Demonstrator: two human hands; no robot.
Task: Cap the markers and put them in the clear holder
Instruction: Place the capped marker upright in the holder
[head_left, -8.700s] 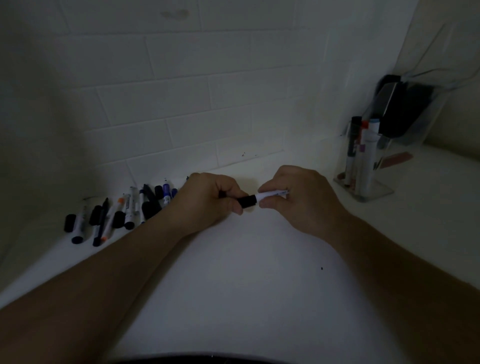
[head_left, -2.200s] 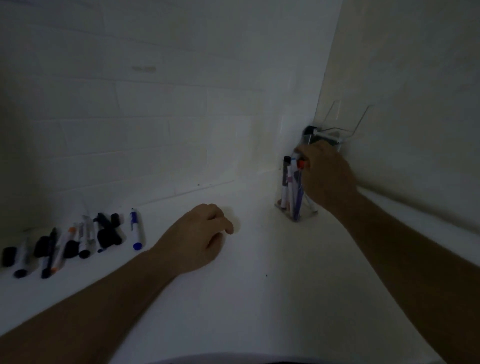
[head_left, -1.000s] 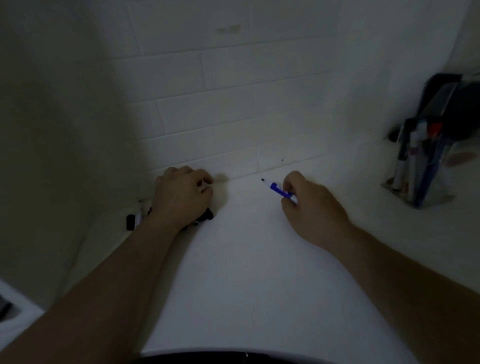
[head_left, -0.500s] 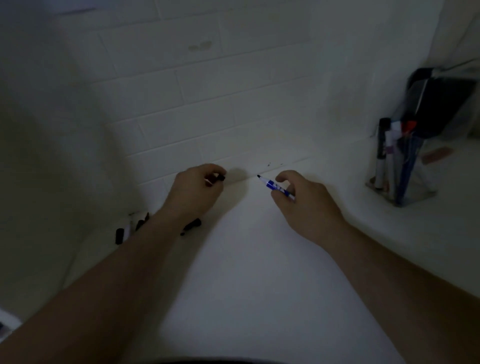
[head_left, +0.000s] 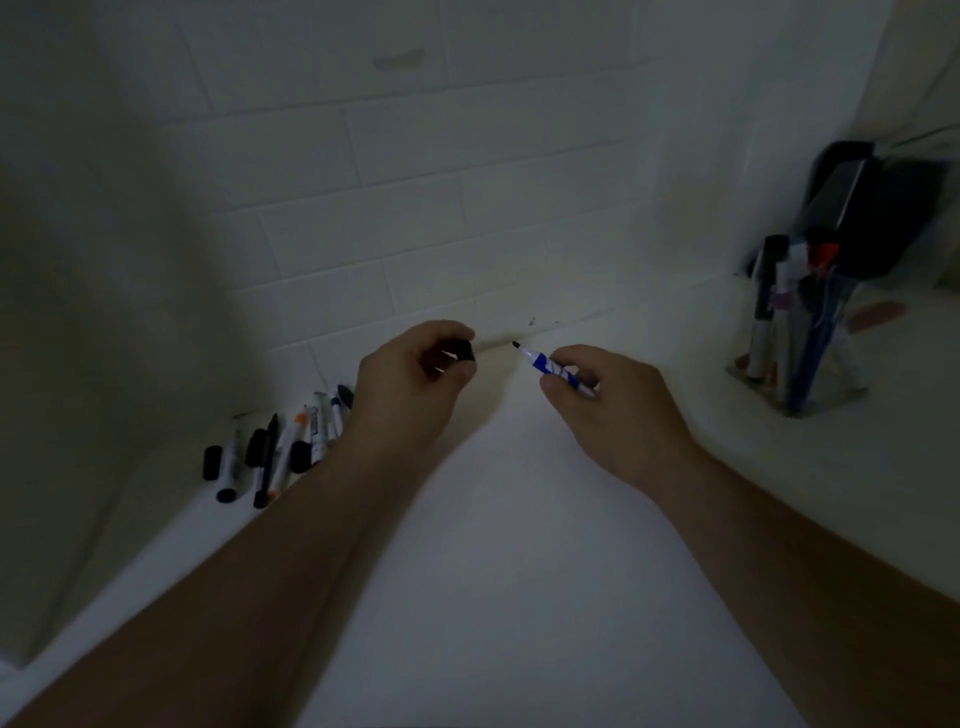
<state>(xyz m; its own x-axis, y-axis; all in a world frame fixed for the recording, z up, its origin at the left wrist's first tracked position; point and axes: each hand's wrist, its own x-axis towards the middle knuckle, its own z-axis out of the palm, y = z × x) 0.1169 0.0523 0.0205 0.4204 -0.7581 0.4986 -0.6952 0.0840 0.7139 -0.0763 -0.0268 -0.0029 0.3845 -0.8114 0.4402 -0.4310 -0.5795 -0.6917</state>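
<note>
Since half a second ago, both hands have drawn closer above the surface (head_left: 498, 571): left hand (head_left: 410, 384) pinches a black cap (head_left: 464, 349), just left of the uncapped blue marker (head_left: 545, 365) gripped by the right hand (head_left: 608, 405). Marker's print is unreadable.

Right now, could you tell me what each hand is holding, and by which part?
The right hand pinches the uncapped blue marker around its barrel; the left hand holds a black cap at its fingertips.
</note>
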